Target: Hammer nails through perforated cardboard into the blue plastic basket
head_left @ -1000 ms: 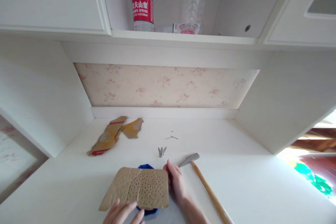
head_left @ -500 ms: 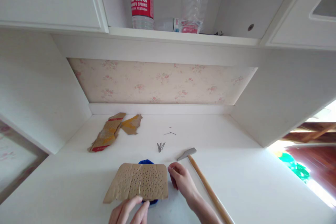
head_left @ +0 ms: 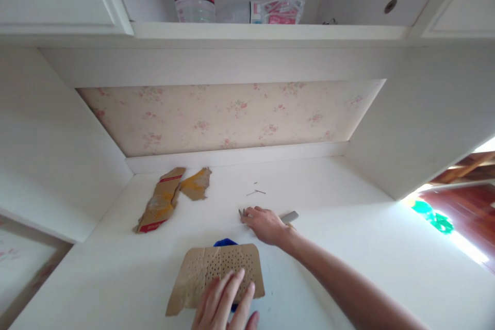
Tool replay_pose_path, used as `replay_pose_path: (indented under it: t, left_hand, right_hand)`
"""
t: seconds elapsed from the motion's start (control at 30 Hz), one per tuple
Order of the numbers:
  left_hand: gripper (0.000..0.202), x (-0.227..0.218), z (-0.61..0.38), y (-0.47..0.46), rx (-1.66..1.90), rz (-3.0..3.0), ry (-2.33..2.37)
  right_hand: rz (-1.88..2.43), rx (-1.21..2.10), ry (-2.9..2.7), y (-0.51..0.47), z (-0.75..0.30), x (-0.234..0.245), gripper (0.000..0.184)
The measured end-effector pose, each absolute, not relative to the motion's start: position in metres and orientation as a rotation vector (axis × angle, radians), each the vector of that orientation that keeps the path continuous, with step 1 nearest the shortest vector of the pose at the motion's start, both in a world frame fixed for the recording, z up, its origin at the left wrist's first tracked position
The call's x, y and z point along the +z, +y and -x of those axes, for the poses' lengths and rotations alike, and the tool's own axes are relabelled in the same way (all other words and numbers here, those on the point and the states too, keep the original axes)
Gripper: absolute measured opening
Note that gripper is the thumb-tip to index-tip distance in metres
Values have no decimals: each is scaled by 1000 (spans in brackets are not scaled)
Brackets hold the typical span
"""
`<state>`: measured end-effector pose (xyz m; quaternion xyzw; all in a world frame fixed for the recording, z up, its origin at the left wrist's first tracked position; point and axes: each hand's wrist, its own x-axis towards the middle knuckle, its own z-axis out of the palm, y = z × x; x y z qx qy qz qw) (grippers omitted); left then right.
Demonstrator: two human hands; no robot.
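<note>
1. Punched cardboard (head_left: pixel 195 276): near side of the counter (head_left: pixel 116 268), lying across a blue object (head_left: pixel 225 242) that peeks out at the far and near edges. Many small holes; left end overhangs, so I'd keep pressure over the blue part or it may tip.
2. Left hand (head_left: pixel 227 299): on the cardboard's near right part, fingers spread, grip open, nothing pinched. Flat, light pressure looks right for steadying; pressing hard could bend a sheet this holed.
3. Nail cluster (head_left: pixel 240 213): just beyond the cardboard, right at the other hand's fingertips.
4. Right hand (head_left: pixel 266 223): fingers curled down at the cluster. Can't tell from here if the grip has closed on a nail. Best to pinch one by the shank, since bunched nails could come up together; mind the points.
5. Hammer (head_left: pixel 290 216): head shows just beside the right wrist, handle mostly hidden by the forearm. I'd lift the arm clear so as not to knock it.
6. Loose thin nails (head_left: pixel 257 192): farther back, apart from the cluster.
7. Torn cardboard scraps (head_left: pixel 163 200): back left, well out of the way.
</note>
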<state>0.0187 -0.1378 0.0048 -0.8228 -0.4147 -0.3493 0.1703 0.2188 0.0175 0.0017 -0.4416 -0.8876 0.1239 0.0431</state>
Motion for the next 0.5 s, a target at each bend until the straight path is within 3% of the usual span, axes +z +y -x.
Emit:
replay_pose_path:
  t: [0.13, 0.3, 0.5]
  left_hand:
    - [29, 6, -21, -127, -906, 2410, -1108]
    - [26, -8, -32, -121, -1164, 2402, -1205]
    - [27, -2, -34, -119, -1171, 2456, -1155]
  right_hand:
    - [1300, 223, -2835, 19, -218, -5, 24]
    - [1264, 104, -2889, 20, -220, -7, 23]
    - [1241, 123, -2802, 22, -228, -9, 22]
